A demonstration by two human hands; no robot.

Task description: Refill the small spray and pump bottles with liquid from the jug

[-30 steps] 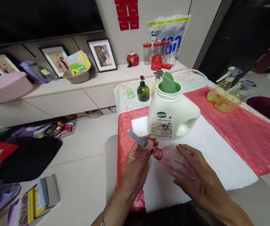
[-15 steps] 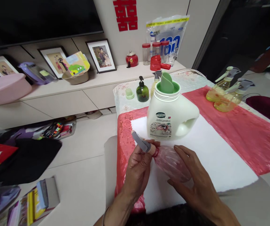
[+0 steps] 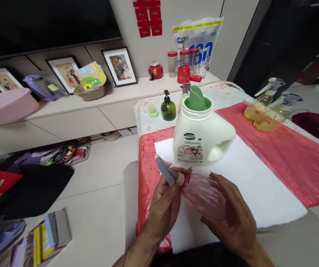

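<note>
A clear pink spray bottle (image 3: 203, 194) with a grey trigger head (image 3: 166, 171) lies tilted between both hands, its head pointing up and left. My left hand (image 3: 165, 202) is closed around the collar just below the trigger. Around the bottle's base and side curves my right hand (image 3: 234, 215), thumb below and fingers above. Right behind the bottle a large cream detergent jug (image 3: 200, 137) stands upright, its green spout showing in the open mouth. Both rest over a white cloth (image 3: 267, 189).
A green pump bottle (image 3: 168, 108) and a pale green cap (image 3: 153, 111) stand behind the jug to the left. Two spray bottles with yellow liquid (image 3: 270, 116) stand at the right on the red plastic sheet (image 3: 259, 137). Red-lidded jars (image 3: 172, 63) line the cabinet.
The spray bottle has rolled slightly in my hands, so the trigger head shows a different side. My right hand's fingers have shifted and curl more closely around the base.
</note>
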